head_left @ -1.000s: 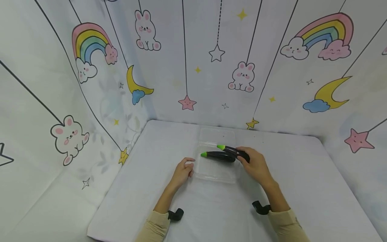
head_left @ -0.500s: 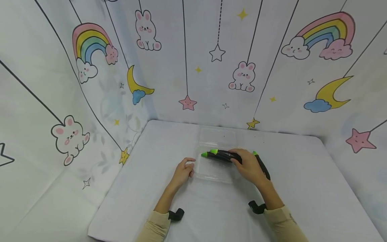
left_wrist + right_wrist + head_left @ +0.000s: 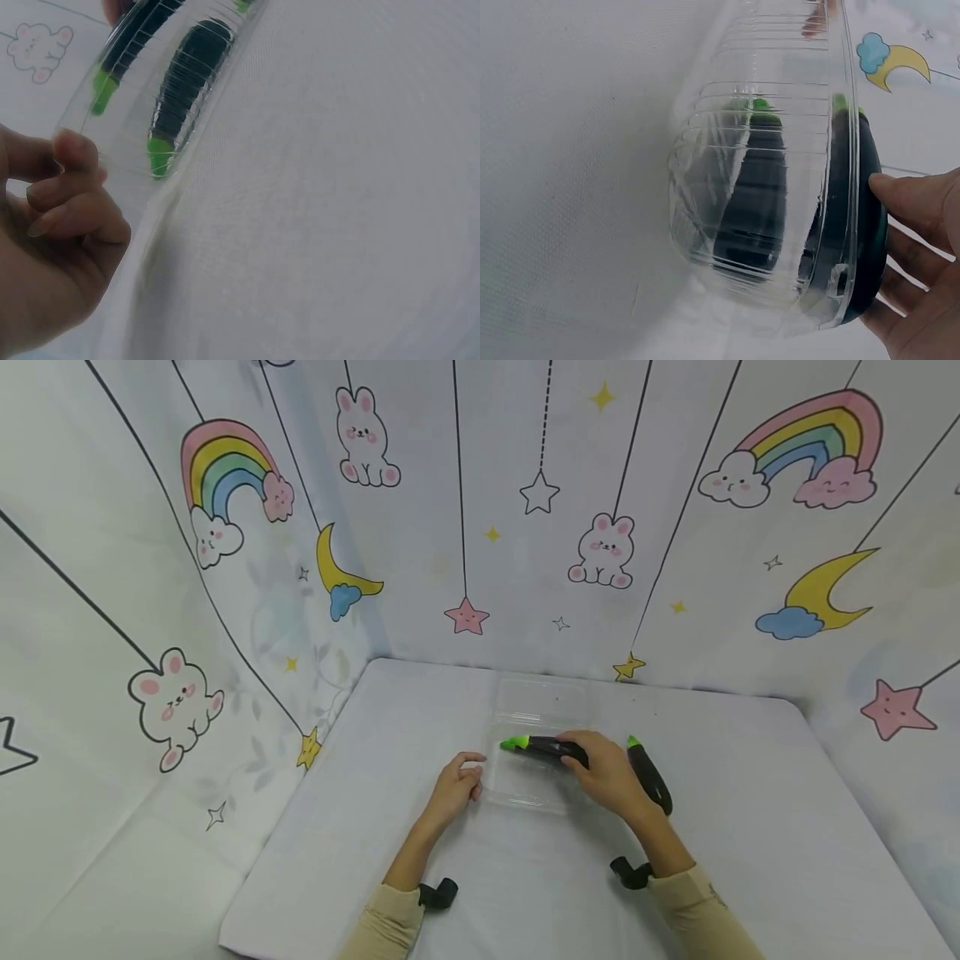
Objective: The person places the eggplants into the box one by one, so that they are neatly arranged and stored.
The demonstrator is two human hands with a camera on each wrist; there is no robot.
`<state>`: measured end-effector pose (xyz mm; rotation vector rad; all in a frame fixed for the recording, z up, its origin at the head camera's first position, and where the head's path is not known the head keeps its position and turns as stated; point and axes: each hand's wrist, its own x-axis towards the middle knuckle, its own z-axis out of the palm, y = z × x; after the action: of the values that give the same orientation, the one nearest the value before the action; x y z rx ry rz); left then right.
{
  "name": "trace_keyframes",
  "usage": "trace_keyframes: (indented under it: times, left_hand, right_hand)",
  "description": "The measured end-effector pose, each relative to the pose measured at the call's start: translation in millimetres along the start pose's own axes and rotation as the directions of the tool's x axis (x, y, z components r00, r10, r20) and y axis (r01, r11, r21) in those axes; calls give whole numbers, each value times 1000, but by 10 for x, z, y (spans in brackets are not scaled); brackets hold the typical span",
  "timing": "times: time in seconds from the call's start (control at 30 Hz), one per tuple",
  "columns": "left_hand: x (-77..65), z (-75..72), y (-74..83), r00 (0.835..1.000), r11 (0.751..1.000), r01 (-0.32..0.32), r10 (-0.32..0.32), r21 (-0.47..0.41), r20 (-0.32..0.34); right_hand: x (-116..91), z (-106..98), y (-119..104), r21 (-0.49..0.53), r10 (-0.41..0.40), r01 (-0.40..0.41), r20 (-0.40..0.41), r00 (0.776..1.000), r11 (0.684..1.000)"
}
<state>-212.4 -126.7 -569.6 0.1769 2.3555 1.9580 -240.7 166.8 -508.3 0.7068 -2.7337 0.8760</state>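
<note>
My right hand (image 3: 607, 777) grips a dark eggplant (image 3: 551, 747) with a bright green tip, held lengthwise over a clear plastic box (image 3: 525, 795). In the right wrist view this held eggplant (image 3: 870, 217) is at the box's rim, thumb on one side and fingers behind. Lower in the box lies a second eggplant (image 3: 754, 195), seen through the ribbed wall. A third eggplant (image 3: 651, 777) lies on the table just right of the right hand. My left hand (image 3: 453, 789) is beside the box's left edge, one fingertip right at the rim, the other fingers loosely curled.
The box's hinged lid (image 3: 540, 697) lies folded back behind it. All of this stands on a white cloth-covered table (image 3: 405, 718). A printed curtain (image 3: 517, 568) with rabbits, stars and rainbows closes off the back and sides.
My right hand has moved left and slightly down with its eggplant, which now overlaps the one in the box. The eggplant on the right has come into view. The left hand has stayed put.
</note>
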Motion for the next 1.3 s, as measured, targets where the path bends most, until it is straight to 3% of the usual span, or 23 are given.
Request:
trace_keyframes:
  times: [0.47,1.3]
  left_hand:
    - [4,-1,-4,1000,1000,7,-7,6,2]
    - [11,-7,-20,1000,1000,0,0,9,4]
  right_hand:
    - [55,190,53,-18,-21,21,22,1000,1000]
    - [75,417,34,-158,-11,12,8,1000,987]
